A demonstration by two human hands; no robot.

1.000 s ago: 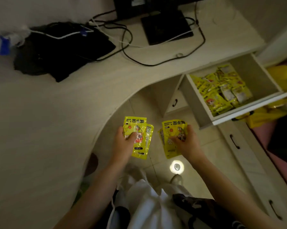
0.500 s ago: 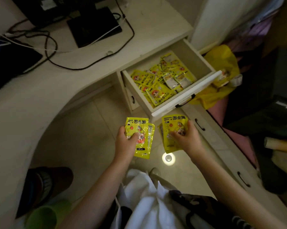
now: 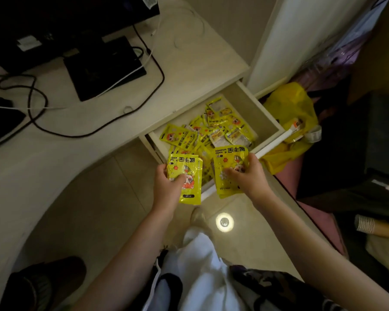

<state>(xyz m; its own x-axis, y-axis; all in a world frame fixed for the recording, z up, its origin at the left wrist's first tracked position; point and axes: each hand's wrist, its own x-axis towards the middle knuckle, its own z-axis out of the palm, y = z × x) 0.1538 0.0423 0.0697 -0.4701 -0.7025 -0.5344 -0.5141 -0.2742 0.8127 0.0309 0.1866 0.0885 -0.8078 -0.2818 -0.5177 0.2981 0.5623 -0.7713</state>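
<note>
My left hand (image 3: 167,187) grips a small stack of yellow hand-warmer packets (image 3: 189,176), thumb across the front. A second stack of the same yellow packets (image 3: 228,160) is held in my right hand (image 3: 248,176). Both stacks hang over the near edge of an open desk drawer (image 3: 268,122) that holds several more yellow packets (image 3: 211,131). The right stack overlaps the drawer's front panel.
A pale curved desk (image 3: 77,153) carries a monitor base (image 3: 104,66) and black cables (image 3: 38,104). A yellow plastic bag (image 3: 290,108) lies on the floor right of the drawer. Shoes (image 3: 45,281) sit at bottom left, a floor light reflection (image 3: 224,222) near my feet.
The view has swung right and closer to the drawer. Both hands with their packets have moved forward until they reach over the drawer's front edge.
</note>
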